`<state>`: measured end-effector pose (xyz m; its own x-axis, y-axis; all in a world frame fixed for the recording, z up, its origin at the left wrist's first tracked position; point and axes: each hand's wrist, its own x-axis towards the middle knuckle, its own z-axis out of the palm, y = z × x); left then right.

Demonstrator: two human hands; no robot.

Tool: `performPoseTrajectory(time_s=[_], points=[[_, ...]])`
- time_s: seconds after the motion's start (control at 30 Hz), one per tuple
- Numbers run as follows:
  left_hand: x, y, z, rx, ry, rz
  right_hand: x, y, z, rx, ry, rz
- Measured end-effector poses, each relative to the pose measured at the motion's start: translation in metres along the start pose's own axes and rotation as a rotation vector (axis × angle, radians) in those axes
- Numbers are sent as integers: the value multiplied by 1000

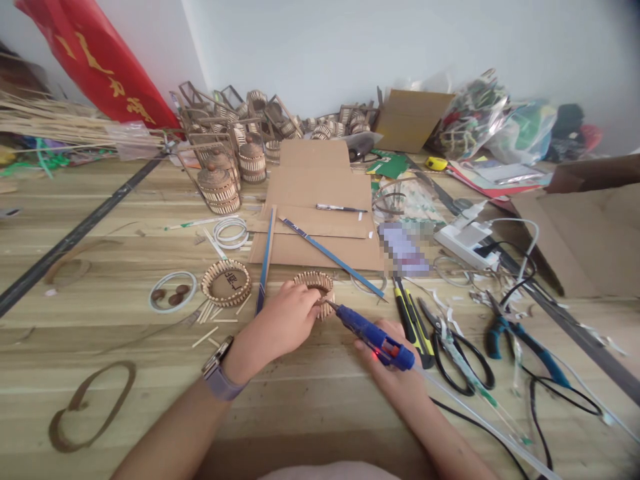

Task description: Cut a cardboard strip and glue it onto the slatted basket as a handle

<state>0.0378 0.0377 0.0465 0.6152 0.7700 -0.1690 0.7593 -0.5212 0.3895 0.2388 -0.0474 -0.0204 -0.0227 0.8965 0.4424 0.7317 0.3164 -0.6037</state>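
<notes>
My left hand (283, 313), with a watch at its wrist, is closed on the near left rim of a small round basket (315, 277) made of short upright sticks. My right hand (395, 360) grips a blue hot glue gun (373, 333), on which a red light glows. The gun's nozzle points left and meets the basket's right side, close to my left fingertips. To the left lies a second stick ring (226, 283) with a brown base bearing dark writing. Loose short sticks (215, 313) are scattered below it.
Cardboard sheets (320, 187) lie ahead, with blue-edged strips (333, 253) across them. Right of my hands are a yellow-black cutter (413, 320), scissors (457, 353), pliers (525, 340) and a power strip (467, 243) with cables. Finished lidded baskets (217, 183) stand at the back left.
</notes>
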Motion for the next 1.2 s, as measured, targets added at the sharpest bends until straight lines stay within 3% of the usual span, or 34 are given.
performPoseTrajectory(time_s=[1.2], points=[[-1,-2,2,0,32,36,1,-2,-3,-15,4,20]])
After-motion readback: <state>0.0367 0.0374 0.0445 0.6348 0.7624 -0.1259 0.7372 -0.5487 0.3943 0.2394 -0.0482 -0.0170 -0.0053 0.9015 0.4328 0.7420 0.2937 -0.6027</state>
